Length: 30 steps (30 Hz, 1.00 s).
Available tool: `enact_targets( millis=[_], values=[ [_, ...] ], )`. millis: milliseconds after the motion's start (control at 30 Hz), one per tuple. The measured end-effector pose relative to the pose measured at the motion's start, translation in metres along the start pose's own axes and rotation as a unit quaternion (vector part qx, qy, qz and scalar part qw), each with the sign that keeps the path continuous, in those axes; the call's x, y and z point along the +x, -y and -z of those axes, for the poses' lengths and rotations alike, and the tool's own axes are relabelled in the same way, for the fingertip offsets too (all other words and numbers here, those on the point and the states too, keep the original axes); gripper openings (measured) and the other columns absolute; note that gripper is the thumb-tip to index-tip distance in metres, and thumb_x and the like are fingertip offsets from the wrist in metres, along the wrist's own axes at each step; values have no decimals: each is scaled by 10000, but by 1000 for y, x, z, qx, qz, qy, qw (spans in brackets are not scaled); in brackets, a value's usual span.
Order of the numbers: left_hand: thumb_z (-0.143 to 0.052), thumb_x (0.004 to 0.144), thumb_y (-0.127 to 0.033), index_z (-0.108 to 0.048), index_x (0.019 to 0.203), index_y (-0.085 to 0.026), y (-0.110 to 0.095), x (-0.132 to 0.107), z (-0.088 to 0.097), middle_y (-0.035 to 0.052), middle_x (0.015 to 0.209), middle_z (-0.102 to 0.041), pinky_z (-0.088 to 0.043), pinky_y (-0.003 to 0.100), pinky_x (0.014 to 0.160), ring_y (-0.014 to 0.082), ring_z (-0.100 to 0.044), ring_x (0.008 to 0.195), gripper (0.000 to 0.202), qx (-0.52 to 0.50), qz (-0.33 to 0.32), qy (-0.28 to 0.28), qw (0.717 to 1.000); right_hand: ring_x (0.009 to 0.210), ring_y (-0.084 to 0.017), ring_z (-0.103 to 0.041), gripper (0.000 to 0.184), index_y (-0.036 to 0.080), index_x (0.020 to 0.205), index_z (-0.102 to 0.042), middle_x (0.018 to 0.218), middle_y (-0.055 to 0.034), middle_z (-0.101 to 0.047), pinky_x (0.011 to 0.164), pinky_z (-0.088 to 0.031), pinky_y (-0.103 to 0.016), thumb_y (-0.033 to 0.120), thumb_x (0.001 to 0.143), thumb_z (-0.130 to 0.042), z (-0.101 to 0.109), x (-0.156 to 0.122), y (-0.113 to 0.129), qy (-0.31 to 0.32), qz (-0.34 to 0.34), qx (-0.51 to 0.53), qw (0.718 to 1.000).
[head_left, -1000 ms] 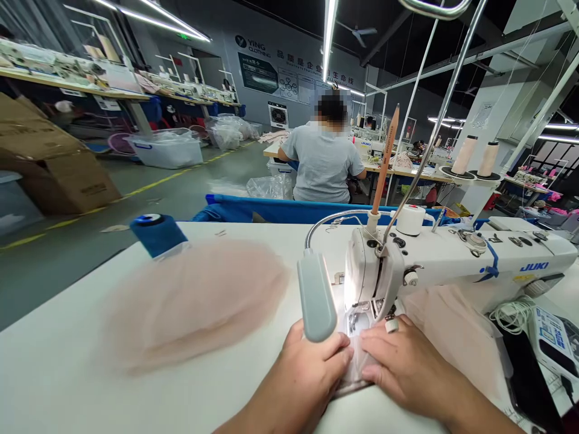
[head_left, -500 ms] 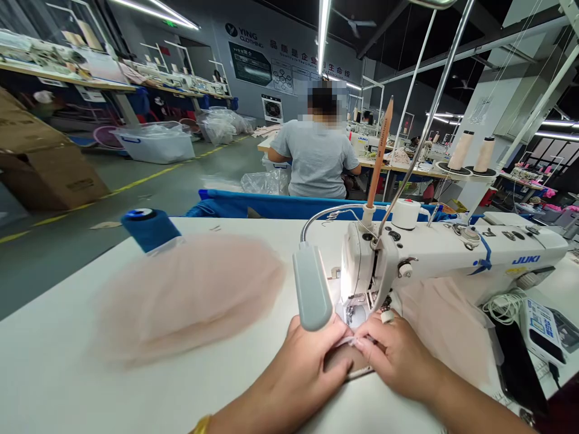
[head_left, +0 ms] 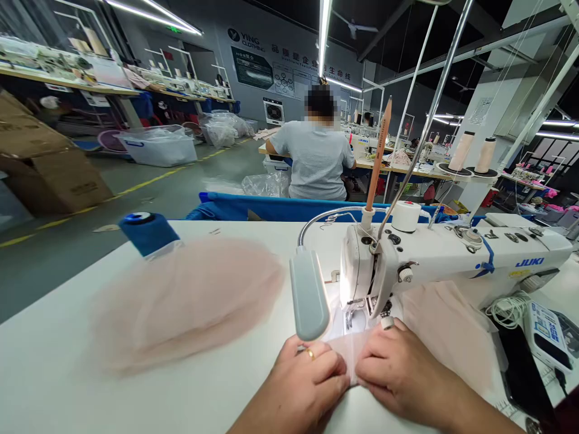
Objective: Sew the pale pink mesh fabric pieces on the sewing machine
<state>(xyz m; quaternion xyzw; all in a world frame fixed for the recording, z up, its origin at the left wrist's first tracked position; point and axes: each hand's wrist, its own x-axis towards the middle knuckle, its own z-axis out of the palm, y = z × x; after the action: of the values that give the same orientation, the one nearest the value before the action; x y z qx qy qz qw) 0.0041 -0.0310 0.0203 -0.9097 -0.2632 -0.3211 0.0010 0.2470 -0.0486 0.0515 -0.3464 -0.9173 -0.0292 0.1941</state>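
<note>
Just in front of the needle area of a white sewing machine (head_left: 452, 253), a strip of thin pale pink fabric (head_left: 347, 349) lies under both hands. My left hand (head_left: 312, 377) has its fingers curled and closed on the fabric's left side. From the right, my right hand (head_left: 393, 371) pinches the same fabric, close to the other hand's fingertips. A grey lamp head (head_left: 310, 295) on a bent metal neck hangs just above my left hand. More pale pink fabric (head_left: 447, 331) lies under the machine's arm.
Sheer pink fabric (head_left: 194, 301) spreads over the table's left side beside a blue thread cone (head_left: 147, 232). A phone (head_left: 520, 374), a coiled white cable (head_left: 506, 308) and a small white device (head_left: 548, 334) lie at right. A person (head_left: 319, 157) sits ahead, facing away.
Both hands have come nearer to me, away from the needle. My left fingers have curled in, and more of the pink strip shows between the hands and the machine.
</note>
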Motion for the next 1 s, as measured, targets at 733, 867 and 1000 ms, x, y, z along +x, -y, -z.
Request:
enact_targets(
  millis=[733, 867, 1000],
  values=[
    [-403, 1065, -121, -799, 1030, -258, 36, 5, -28, 63, 1015, -821, -512, 444, 886, 262, -730, 884, 420, 39, 32, -39, 998, 932, -269, -639, 201, 199, 1098, -729, 1078, -78, -798, 782, -477, -376, 82, 936, -708, -17, 12, -8, -69, -98, -52, 991],
    [-407, 1120, -286, -829, 1040, -274, 41, 0, -34, 75, 1103, -830, -583, 420, 897, 287, -740, 1012, 430, 7, 97, -47, 994, 974, -291, -672, 247, 211, 1176, -763, 1072, -105, -782, 815, -535, -381, 125, 951, -708, -17, 15, -8, -67, -136, -58, 987],
    [-416, 1136, -330, -806, 1182, -279, 48, -1, -27, 83, 1247, -813, -595, 440, 944, 303, -728, 1085, 396, -12, 94, -29, 995, 1049, -305, -689, 300, 206, 1249, -760, 1164, -126, -782, 872, -578, -399, 129, 968, -689, -16, 15, -8, -71, -136, -43, 987]
  ],
)
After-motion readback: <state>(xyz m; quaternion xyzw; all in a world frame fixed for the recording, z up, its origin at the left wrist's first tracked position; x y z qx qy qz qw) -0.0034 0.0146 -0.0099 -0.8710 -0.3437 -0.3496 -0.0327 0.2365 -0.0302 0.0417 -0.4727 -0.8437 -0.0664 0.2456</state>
